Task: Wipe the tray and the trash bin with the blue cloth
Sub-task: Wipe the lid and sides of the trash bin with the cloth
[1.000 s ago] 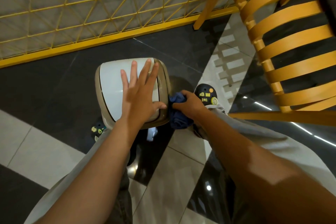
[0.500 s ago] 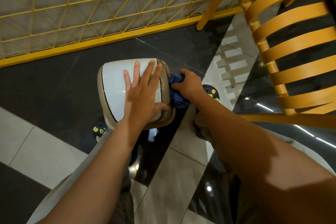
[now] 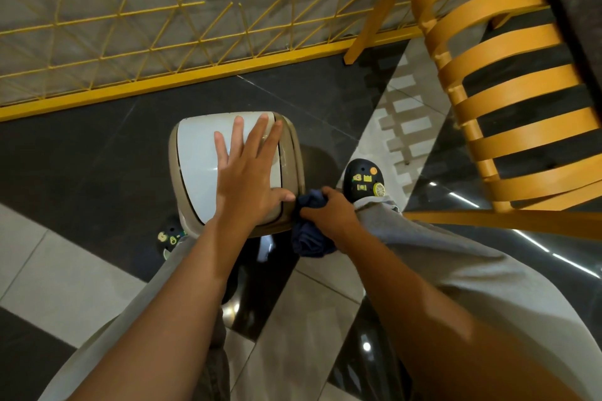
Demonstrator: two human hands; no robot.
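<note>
Single head-worn wide-angle view, aimed steeply down and slightly forward at the tiled floor. Close above the trash bin at centre, yellow wall grid far, yellow chair at far right. Straight lines bowed toward the edges by the lens.

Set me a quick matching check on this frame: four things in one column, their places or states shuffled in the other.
Things:
1. left hand
2. blue cloth
3. trash bin
4. yellow slatted chair

Places or states:
A. bunched in the grip of the right hand
B. fingers spread flat on the white lid
C. at the right edge of the view
D. standing on the floor between the two shoes

Pairs: 1-B, 2-A, 3-D, 4-C.
</note>
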